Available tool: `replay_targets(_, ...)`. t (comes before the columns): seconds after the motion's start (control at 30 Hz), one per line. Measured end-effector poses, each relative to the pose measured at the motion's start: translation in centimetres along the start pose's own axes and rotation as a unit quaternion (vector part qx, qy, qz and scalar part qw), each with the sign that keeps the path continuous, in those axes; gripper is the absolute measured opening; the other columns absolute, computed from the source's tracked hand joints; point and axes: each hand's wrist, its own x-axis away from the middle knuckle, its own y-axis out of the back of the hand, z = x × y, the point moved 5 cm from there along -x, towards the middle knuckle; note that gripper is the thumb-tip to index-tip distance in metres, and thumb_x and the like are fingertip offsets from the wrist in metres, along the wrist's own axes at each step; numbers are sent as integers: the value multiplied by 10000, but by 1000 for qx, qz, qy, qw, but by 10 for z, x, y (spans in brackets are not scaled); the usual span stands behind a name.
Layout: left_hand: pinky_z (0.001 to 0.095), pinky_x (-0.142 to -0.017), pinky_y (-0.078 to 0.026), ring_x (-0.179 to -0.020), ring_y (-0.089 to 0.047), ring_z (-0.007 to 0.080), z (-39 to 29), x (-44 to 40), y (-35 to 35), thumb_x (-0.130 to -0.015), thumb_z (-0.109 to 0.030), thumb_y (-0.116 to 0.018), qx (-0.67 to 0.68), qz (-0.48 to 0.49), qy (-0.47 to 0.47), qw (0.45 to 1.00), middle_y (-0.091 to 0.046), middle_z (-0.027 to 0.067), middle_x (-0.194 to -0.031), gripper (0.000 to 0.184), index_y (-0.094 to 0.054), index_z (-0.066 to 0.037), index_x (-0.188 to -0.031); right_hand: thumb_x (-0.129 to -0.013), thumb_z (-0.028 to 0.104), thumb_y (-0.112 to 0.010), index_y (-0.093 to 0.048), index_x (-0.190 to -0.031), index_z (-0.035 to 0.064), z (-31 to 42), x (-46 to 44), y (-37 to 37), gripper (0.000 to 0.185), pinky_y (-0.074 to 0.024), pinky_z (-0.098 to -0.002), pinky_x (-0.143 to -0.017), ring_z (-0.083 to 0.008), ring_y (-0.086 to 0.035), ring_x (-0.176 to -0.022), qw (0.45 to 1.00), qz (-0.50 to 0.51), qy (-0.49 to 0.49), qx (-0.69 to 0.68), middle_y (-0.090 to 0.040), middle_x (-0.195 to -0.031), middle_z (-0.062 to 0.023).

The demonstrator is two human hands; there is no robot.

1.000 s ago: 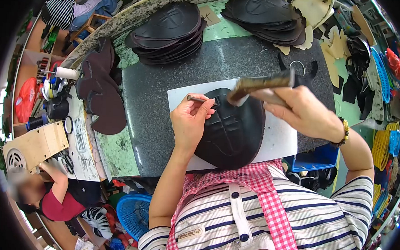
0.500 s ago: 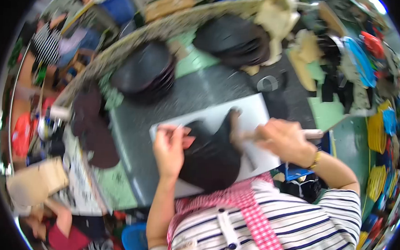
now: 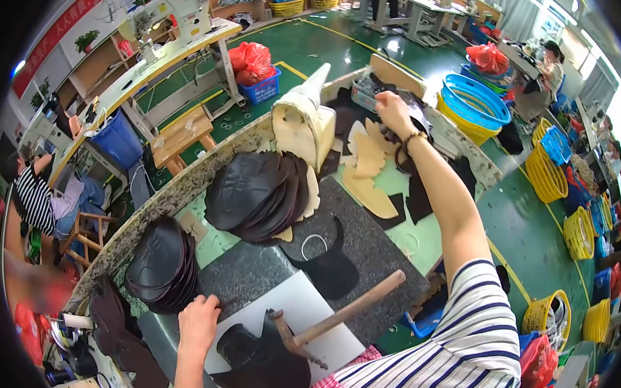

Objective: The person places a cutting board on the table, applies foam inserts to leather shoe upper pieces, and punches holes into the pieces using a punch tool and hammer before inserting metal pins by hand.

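Green floor (image 3: 332,51) with yellow lines surrounds the workplace, where a dark speckled slab (image 3: 381,324) lies on the desk (image 3: 416,245). On the slab is a white board (image 3: 255,303), the landmark here. Its near part carries a dark leather piece (image 3: 262,371); a wooden-handled hammer (image 3: 350,310) lies across both, handle pointing away to the right. Just beside the board's left edge is the left hand (image 3: 198,321), fingers half curled; whether it holds anything I cannot tell. Well beyond the board, the right hand (image 3: 395,113) is at a clear container (image 3: 365,97), fingers bent close together, their grip unclear. Two leather stacks (image 3: 254,194) stand beyond and left of the board; a white ring (image 3: 303,246) lies just beyond it.
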Motion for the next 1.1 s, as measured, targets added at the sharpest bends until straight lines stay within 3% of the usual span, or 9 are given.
replay_targets(0.2,424,-701,-481,-785,-601,316,-5,21,6,-806,-86,-647,96,-94,63,989,-616,95,-881,112,-624,-72,-915,-812,200,-583,-530,-1206,-26,-48,-107,-49,457,-434,-409,-970,-375,-571,-1101,995,-64,-61,50,-597,-1153,-260)
replay_targets(0.27,413,-706,-481,-791,-610,312,-3,30,9,-804,-71,-645,151,-133,108,974,-630,102,-870,88,-629,-57,-890,-817,216,-590,-482,-1222,-63,-136,-172,-120,504,-413,-418,-996,-389,-556,-1123,974,-206,59,68,-574,-1172,-290)
replay_targets(0.37,366,-699,-484,-767,-629,291,4,45,12,-818,-35,-628,210,-227,207,928,-650,112,-831,35,-630,-25,-851,-807,285,-597,-511,-1233,47,-49,-118,-68,495,-447,-449,-946,-347,-593,-1077,991,-11,4,135,-593,-1191,-181)
replay_targets(0.43,359,-678,-491,-743,-637,291,1,50,18,-794,-6,-650,213,-281,211,912,-663,116,-810,76,-639,-30,-865,-848,287,-542,-551,-1193,125,-53,-120,-64,381,-477,-450,-867,-351,-618,-995,946,-37,83,312,-665,-1048,-113)
replay_targets(0.53,348,-679,-508,-754,-652,277,-15,47,36,-771,-17,-684,203,-314,159,914,-672,99,-811,127,-662,-60,-889,-888,233,-560,-562,-1163,139,-44,-98,-13,291,-502,-432,-710,-324,-642,-836,959,-184,131,173,-670,-973,-124)
replay_targets(0.63,323,-777,-512,-877,-660,230,-38,32,47,-763,-20,-708,337,-256,75,903,-674,100,-925,319,-634,-46,-1073,-890,148,-625,-554,-1177,78,47,-18,47,303,-484,-267,-685,-107,-585,-753,967,-143,205,-41,-625,-875,-32)
replay_targets(0.8,346,-1072,-325,-1273,-443,311,-87,-51,55,-659,-259,-841,366,-194,-123,902,-437,210,-1380,968,-297,32,-1405,-806,39,-666,-571,-1061,85,221,173,31,276,-436,-235,-580,-80,-512,-661,954,152,170,-195,-552,-789,10)
replay_targets(0.97,255,-649,-531,-739,-627,125,-59,-62,8,-732,-254,-806,639,168,27,750,-656,48,-883,554,-579,-68,-1202,-769,-44,-676,-519,-1164,85,272,257,-40,444,-475,-211,-618,-81,-553,-722,846,301,112,-425,-551,-844,-32)
replay_targets(1.1,202,-462,-447,-525,-523,49,-19,-37,6,-771,-256,-773,580,73,74,808,-585,-27,-698,334,-658,-84,-1033,-798,18,-661,-629,-1034,56,305,266,-35,241,-501,-277,-638,-198,-604,-715,858,259,317,-310,-572,-810,-82)
